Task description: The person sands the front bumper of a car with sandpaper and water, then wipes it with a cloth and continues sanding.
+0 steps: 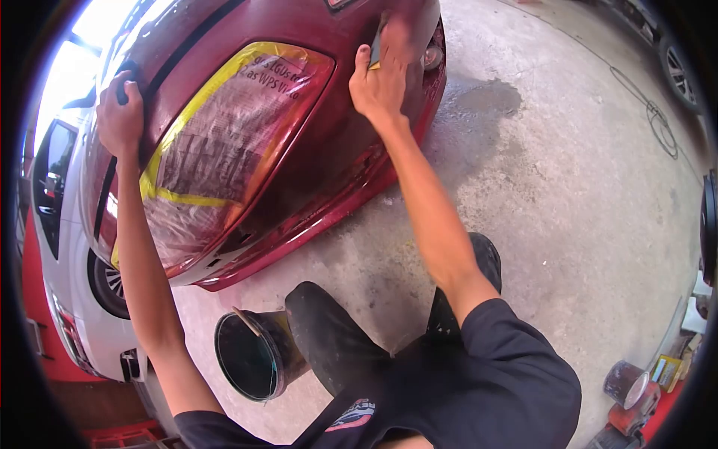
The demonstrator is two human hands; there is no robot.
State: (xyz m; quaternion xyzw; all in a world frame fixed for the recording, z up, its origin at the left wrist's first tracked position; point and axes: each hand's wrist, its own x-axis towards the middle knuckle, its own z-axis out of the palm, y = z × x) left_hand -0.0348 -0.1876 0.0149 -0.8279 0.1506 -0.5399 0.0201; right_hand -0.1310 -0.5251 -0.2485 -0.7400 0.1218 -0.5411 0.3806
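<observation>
A dark red car (pixel 314 168) fills the upper left, its light area masked with printed paper and yellow tape (pixel 224 127). My right hand (pixel 385 82) presses against the red panel beyond the masking, its fingers partly blurred. Between its thumb and fingers shows a grey piece of sandpaper (pixel 375 54) with a yellowish edge. On the far side of the masked area, my left hand (pixel 121 116) is raised at the car's body with curled fingers. Something dark (pixel 126 78) lies at its fingertips, and I cannot make out what it is.
A black bucket (pixel 280 337) of dark liquid, with a stick across its rim, stands by my knee. A white car (pixel 75 247) is at the left. On the right are a paint-stained can (pixel 625 382), a cable (pixel 658 123) and a wet patch (pixel 490 97) on the concrete.
</observation>
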